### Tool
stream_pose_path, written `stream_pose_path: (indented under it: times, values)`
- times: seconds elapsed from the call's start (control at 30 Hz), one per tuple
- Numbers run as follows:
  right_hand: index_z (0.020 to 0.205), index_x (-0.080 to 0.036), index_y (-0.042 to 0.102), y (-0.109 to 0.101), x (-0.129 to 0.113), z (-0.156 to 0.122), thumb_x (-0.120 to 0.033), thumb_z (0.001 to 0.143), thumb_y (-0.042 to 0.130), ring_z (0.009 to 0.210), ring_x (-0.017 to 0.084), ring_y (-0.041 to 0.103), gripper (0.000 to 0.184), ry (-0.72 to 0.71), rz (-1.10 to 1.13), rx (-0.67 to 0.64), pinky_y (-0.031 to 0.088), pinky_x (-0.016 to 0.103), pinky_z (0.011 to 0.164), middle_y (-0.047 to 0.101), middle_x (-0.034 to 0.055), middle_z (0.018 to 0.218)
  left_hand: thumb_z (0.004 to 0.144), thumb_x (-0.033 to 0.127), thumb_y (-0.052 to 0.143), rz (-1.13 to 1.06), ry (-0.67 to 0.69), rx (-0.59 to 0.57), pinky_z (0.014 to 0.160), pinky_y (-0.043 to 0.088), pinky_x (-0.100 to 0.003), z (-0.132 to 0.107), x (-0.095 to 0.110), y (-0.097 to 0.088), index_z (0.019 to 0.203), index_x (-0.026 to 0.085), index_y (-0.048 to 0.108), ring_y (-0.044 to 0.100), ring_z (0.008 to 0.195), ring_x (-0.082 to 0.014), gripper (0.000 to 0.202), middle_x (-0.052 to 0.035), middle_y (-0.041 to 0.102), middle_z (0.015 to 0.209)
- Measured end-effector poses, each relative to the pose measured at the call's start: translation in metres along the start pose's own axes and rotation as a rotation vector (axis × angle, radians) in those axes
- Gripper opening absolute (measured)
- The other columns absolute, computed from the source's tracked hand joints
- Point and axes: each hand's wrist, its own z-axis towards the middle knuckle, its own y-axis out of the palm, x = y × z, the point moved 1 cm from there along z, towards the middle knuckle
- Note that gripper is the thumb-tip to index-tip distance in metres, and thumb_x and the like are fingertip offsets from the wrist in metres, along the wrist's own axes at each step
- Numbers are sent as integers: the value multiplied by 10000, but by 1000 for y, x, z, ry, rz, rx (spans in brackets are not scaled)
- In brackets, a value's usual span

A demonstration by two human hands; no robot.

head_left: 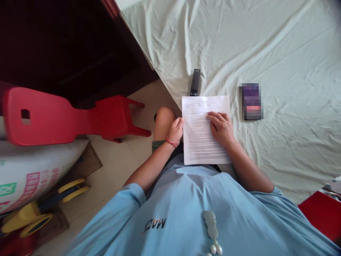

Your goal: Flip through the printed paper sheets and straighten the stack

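Observation:
A stack of white printed paper sheets (198, 142) lies in front of me at the edge of the cloth-covered surface, its lower end close to my shirt. My left hand (176, 131), with a red string at the wrist, is closed on the left edge of the sheets. Across the printed text rests my right hand (221, 128), its fingers stretched out over the upper right part of the page. Just beyond the top edge of the paper lies a long black object that looks like a stapler (195, 81), with a shiny metal end towards the sheets.
A phone-like device (252, 101), blurred out, lies on the wrinkled pale cloth (287, 142) to the right. On the left stand a red plastic chair (42, 117), a printed white sack (32, 174) and a yellow-wheeled item (26, 217). Something red (323, 213) is at lower right.

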Motion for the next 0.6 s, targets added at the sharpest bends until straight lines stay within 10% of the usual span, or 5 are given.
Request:
stream_pose_path:
  times: [0.27,0.6]
  values:
    - [1303,-279,768,-1,1,0,-253,1064,462,1276,319,601,389,7,10,-15,502,560,1089,731,51,1424,968,524,669,212,86,18,738,432,-266,-6,1,-4,798,194,592,533,767,-158,379,-9,584,778]
    - [1282,-266,775,-3,1,1,-253,1063,472,1258,306,613,374,5,40,-3,500,539,1108,742,50,1406,626,569,922,-117,-266,-202,445,214,-222,8,7,-18,754,168,648,327,476,-45,503,35,493,658]
